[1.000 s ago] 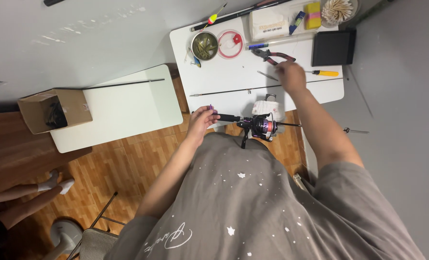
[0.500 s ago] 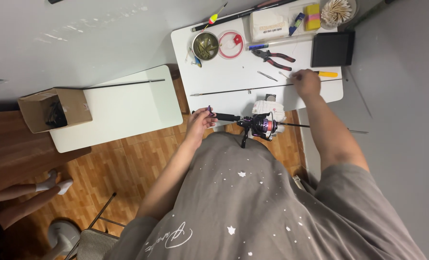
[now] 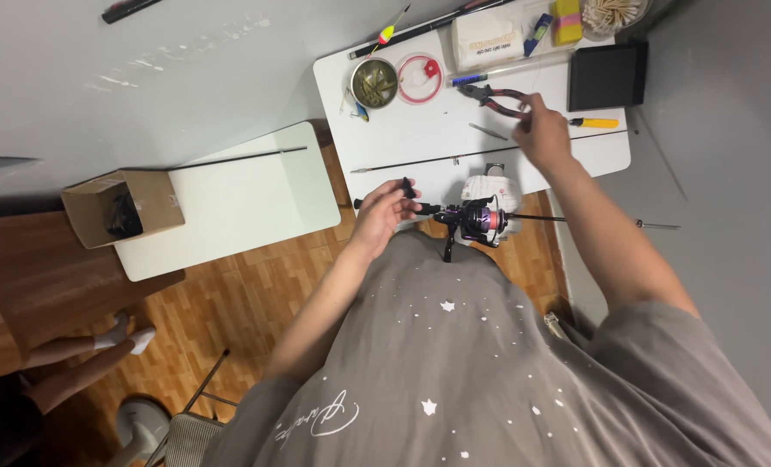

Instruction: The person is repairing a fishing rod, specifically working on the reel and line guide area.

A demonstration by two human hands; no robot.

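Left hand (image 3: 384, 212): your grip is loosely closed on the black butt end of the fishing rod (image 3: 420, 207), thumb up, fingers curled beneath. The rod lies across your front at the near edge of the white table (image 3: 420, 147), with its spinning reel (image 3: 479, 221) hanging just right of that hand.

Right hand (image 3: 541, 130): your fingers close round the handles of the red-and-black pliers (image 3: 494, 98), which lie on the table well beyond the reel. Take both handles together and lift straight up, so the jaws clear the thin metal rod (image 3: 455, 160) lying nearby; keep the left hand steady so the reel does not swing.

Around the pliers: a round metal bowl (image 3: 373, 82), a red-rimmed line spool (image 3: 420, 78), a yellow-handled tool (image 3: 595, 123).

Packages: a white rectangular pack (image 3: 487, 41) at the far edge; a yellow block (image 3: 567, 17) beside it; a flat black box (image 3: 606, 76) at the right corner; an open brown cardboard box (image 3: 122, 207) on the low white table (image 3: 230, 207) to your left.
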